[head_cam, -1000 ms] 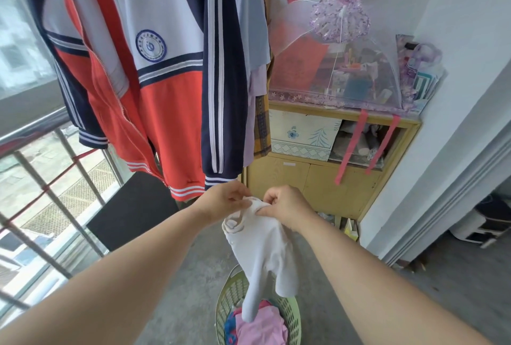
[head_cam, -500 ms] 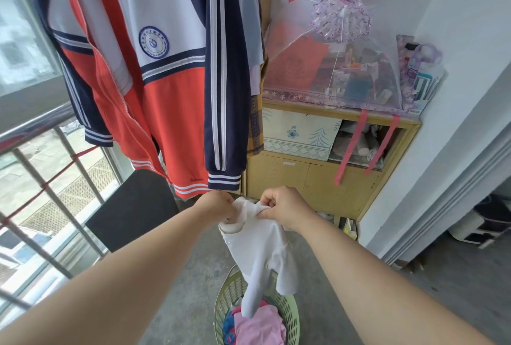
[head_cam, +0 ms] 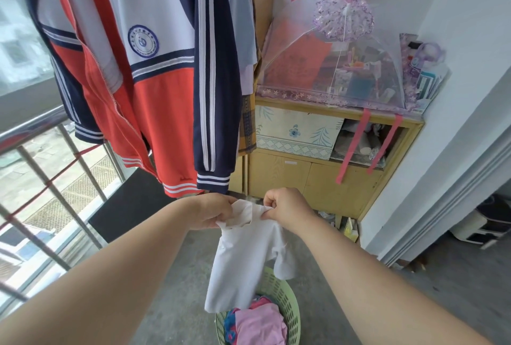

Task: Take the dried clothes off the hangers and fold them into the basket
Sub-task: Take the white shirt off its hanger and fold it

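Both hands hold a small white garment [head_cam: 243,259] by its top edge above the green basket [head_cam: 290,300]. Left hand [head_cam: 213,213] has its fingers curled around the left corner of the cloth; right hand [head_cam: 284,207] pinches the right corner between thumb and bent fingers. White fabric hangs down, its lower end seemingly brushing the basket's rim, though the angle makes contact hard to judge. Pink clothing [head_cam: 260,325] lies inside the basket. Further off, a red, white and navy jacket [head_cam: 154,73] hangs at left, near a wooden cabinet [head_cam: 309,178].
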